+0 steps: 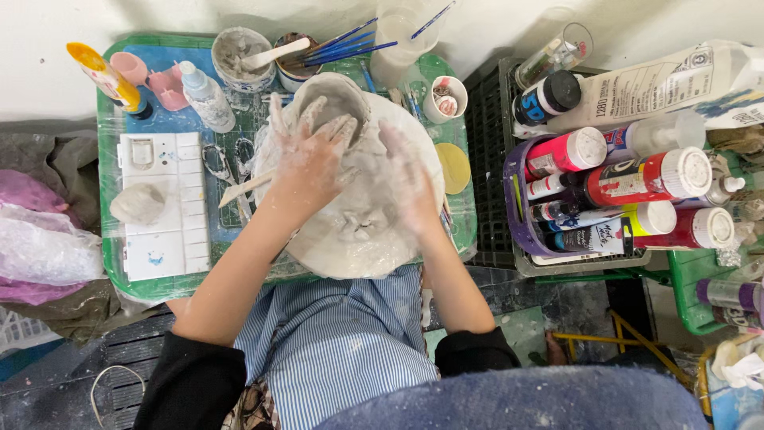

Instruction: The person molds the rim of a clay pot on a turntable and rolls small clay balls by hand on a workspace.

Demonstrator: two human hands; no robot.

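A large pale grey clay form [358, 231] rests on a green tray [111, 263] in front of me, with a hollow cup-like opening [338, 99] at its far end. My left hand [314, 155], smeared with wet clay, lies spread over the rim of that opening. My right hand [410, 179], also coated in clay, presses flat against the form's right side. A thin wooden modelling tool [243, 189] lies just left of my left wrist.
On the tray lie a white paint palette [171, 231] with a clay lump [138, 203], a spray bottle [205, 95], a slip bowl with spoon [243, 54] and brushes [342, 44]. A basket of paint bottles [621, 191] stands right. Plastic bags [40, 247] lie left.
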